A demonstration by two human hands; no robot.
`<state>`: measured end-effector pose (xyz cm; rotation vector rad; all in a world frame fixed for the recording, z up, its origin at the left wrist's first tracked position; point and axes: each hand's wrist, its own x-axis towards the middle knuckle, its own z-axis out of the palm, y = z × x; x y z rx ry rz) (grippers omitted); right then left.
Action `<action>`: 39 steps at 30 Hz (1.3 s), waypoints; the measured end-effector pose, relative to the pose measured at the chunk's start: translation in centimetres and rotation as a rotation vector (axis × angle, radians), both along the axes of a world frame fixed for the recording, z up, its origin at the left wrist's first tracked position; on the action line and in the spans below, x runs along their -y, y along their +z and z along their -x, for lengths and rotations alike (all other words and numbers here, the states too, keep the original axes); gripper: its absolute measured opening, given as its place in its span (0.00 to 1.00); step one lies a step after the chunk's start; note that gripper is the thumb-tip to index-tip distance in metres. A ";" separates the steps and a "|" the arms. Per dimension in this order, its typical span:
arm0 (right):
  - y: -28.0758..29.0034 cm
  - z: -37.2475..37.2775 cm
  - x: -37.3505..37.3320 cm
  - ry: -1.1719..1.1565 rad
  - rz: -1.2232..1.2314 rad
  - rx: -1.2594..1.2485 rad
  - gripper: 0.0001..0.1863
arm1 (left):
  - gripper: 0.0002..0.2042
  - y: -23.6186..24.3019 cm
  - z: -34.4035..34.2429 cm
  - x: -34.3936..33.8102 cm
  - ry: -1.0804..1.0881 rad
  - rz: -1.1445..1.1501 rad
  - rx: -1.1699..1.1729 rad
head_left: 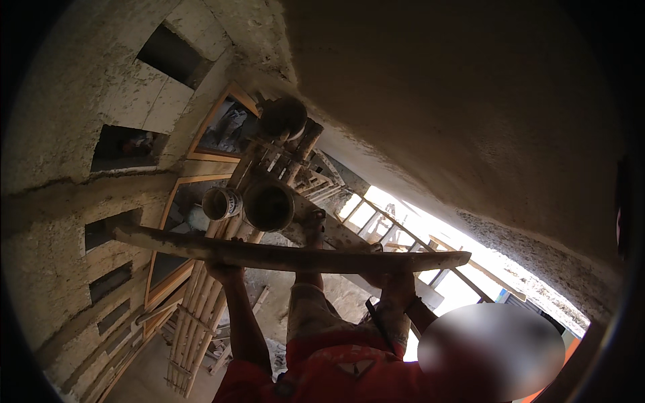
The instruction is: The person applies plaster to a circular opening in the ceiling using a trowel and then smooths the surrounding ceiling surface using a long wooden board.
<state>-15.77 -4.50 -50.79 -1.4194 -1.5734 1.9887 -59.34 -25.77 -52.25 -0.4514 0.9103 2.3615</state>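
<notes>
A long, narrow straightedge board stretches across in front of me from the left wall toward the bright gap on the right. Its curve may come from the lens. My left hand grips it left of its middle, fingers wrapped round its lower edge. Farther along, my right hand is closed on it too. The fingertips of both hands are partly hidden by the board. Just beyond it stand a small white bucket and a larger dark bucket, whose contents are too dim to make out.
Under my feet runs a scaffold plank. Another dark bucket stands farther off. Bamboo poles lie at the left, beside a rough wall with square openings and wooden frames. A plastered surface slopes overhead at right, above a ladder.
</notes>
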 end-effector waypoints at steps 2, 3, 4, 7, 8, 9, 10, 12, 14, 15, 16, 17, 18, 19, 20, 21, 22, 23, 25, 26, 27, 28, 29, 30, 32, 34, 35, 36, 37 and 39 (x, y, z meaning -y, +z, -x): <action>-1.5 -1.2 1.8 -0.265 0.554 -0.253 0.17 | 0.24 3.4 0.8 1.3 0.054 0.165 0.028; -1.6 -0.9 2.4 -0.279 0.668 -0.279 0.16 | 0.25 3.5 1.5 3.4 0.104 0.156 0.071; -1.6 -0.6 2.8 -0.296 0.782 -0.294 0.16 | 0.26 4.3 1.8 4.8 0.122 0.162 0.058; 3.6 4.6 3.6 0.186 0.163 -0.035 0.16 | 0.31 4.9 2.5 11.3 0.103 0.038 -0.041; 5.3 6.9 3.1 0.305 -0.100 -0.019 0.17 | 0.31 5.4 2.2 12.3 0.143 0.070 -0.034; 6.5 8.3 2.8 0.358 -0.148 -0.002 0.17 | 0.31 6.5 2.0 13.0 0.181 0.102 -0.028; 7.7 9.7 2.6 0.412 -0.197 0.011 0.17 | 0.31 7.5 1.5 14.0 0.222 0.140 -0.022; 9.1 11.4 2.8 0.409 0.140 0.055 0.18 | 0.31 8.3 0.7 18.2 0.349 0.145 0.032; 8.2 12.0 3.5 0.145 0.547 -0.119 0.11 | 0.31 9.6 -0.4 20.8 0.419 0.164 -0.026; 7.0 12.2 4.0 0.006 0.790 -0.130 0.12 | 0.30 10.6 -1.3 22.2 0.437 0.144 -0.016; 5.6 12.4 4.2 -0.140 1.023 -0.135 0.13 | 0.29 11.3 -2.1 23.1 0.494 0.175 -0.005; 5.0 12.9 4.6 0.066 0.859 -0.142 0.14 | 0.28 12.1 -3.0 24.2 0.551 0.203 0.007; 4.5 13.3 5.2 0.248 0.677 -0.143 0.15 | 0.28 12.9 -3.9 25.4 0.608 0.230 0.020; 4.0 14.4 5.2 0.309 0.660 -0.157 0.16 | 0.26 13.1 -5.4 28.2 0.668 0.211 0.037; 3.8 15.3 5.6 0.458 0.485 -0.160 0.17 | 0.27 13.8 -6.9 29.2 0.741 0.238 0.032; 3.6 16.3 5.9 0.591 0.298 -0.158 0.17 | 0.28 14.5 -8.4 30.3 0.815 0.267 0.028; 3.1 17.5 6.3 0.435 0.575 -0.139 0.16 | 0.28 15.5 -9.3 30.7 0.887 0.294 0.022; 2.3 18.6 6.7 0.262 0.846 -0.109 0.14 | 0.27 17.8 -10.0 29.1 0.933 0.361 -0.001; 0.7 20.9 8.0 0.123 1.108 -0.058 0.14 | 0.25 18.6 -12.7 31.5 0.985 0.298 -0.038; -0.4 22.1 8.7 0.164 1.101 -0.044 0.15 | 0.25 19.0 -13.9 32.4 1.008 0.266 -0.059; -1.9 23.1 9.4 0.203 1.092 -0.033 0.16 | 0.24 19.7 -14.8 32.6 0.984 0.268 -0.111; -3.8 23.9 10.2 0.218 1.102 -0.049 0.15 | 0.24 20.5 -15.6 32.6 0.981 0.274 -0.148; -4.8 25.1 11.4 0.238 1.115 -0.062 0.14 | 0.24 21.4 -16.5 32.8 0.983 0.285 -0.185; -5.7 26.0 12.5 0.256 1.069 -0.048 0.15 | 0.24 21.9 -17.4 33.1 0.982 0.295 -0.221; -5.5 28.6 15.1 0.336 1.038 0.023 0.15 | 0.24 22.7 -19.5 34.6 1.098 0.333 -0.236; -5.6 30.6 17.1 0.435 1.051 0.129 0.15 | 0.25 23.5 -20.9 35.4 1.144 0.368 -0.280; -6.1 31.4 17.9 0.477 1.037 0.153 0.15 | 0.25 24.1 -20.8 34.8 1.163 0.361 -0.283; -6.5 32.1 18.6 0.484 1.033 0.157 0.16 | 0.25 24.6 -20.6 34.1 1.192 0.411 -0.280; -6.9 32.8 19.5 0.497 1.032 0.162 0.16 | 0.25 25.4 -20.5 33.0 1.225 0.463 -0.280; -7.5 34.0 20.6 0.488 1.032 0.217 0.17 | 0.24 26.3 -20.0 31.1 1.249 0.508 -0.299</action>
